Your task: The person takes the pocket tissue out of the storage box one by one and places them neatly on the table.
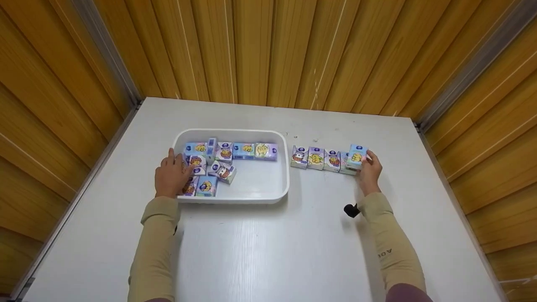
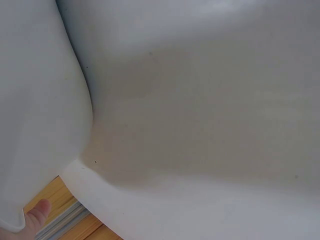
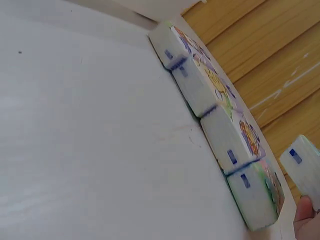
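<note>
My right hand [image 1: 370, 173] pinches a blue tissue pack [image 1: 357, 156] with a yellow cartoon print, raised over the right end of a row. In the right wrist view, part of this held pack [image 3: 301, 167] shows beside the fingertips. The row of several packs, among them a yellow-print pack [image 1: 316, 158], stands side by side on the table. My left hand [image 1: 170, 175] lies over the left rim of a white tray [image 1: 230, 200], fingers extended, thumb by the packs inside. It partly hides a few of them. Several tissue packs, including a blue pack [image 1: 207, 186], lie in the tray.
The white table [image 1: 251, 251] bears the tray at left and the row to its right. Wood-look panels [image 1: 268, 54] stand behind and at both sides. A small black object [image 1: 351, 210] sits by the right wrist.
</note>
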### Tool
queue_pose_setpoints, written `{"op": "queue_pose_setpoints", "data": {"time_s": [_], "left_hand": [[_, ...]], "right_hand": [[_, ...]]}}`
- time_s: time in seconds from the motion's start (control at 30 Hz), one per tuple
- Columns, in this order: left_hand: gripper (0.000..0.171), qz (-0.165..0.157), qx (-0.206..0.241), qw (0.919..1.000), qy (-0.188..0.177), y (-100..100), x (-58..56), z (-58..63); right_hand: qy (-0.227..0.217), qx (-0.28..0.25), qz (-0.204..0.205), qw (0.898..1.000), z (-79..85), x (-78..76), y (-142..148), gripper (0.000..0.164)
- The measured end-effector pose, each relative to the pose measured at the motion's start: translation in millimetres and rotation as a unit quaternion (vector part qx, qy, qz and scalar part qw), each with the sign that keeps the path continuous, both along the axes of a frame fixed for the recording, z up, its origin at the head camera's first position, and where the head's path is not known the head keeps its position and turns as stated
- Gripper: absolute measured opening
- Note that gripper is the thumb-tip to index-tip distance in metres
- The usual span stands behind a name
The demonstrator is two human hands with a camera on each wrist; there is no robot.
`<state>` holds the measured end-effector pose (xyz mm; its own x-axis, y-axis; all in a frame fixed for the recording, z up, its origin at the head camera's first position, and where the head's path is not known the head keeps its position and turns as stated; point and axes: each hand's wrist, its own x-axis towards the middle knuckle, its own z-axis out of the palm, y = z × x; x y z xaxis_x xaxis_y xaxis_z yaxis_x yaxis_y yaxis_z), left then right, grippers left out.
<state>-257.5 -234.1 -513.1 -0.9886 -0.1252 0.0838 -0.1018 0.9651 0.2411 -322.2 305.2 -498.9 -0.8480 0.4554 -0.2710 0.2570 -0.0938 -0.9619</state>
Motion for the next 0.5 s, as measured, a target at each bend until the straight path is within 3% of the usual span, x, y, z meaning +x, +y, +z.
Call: {"op": "queue_pose_setpoints", "data": {"time_s": [0.5], "left_hand": [[0.070, 0.006, 0.005, 0.9999, -0.013, -0.1, -2.6, -1.3]], "right_hand": [[-0.037, 0.010, -0.018, 0.999, -20.4, -0.2, 39.7, 0.049]]}}
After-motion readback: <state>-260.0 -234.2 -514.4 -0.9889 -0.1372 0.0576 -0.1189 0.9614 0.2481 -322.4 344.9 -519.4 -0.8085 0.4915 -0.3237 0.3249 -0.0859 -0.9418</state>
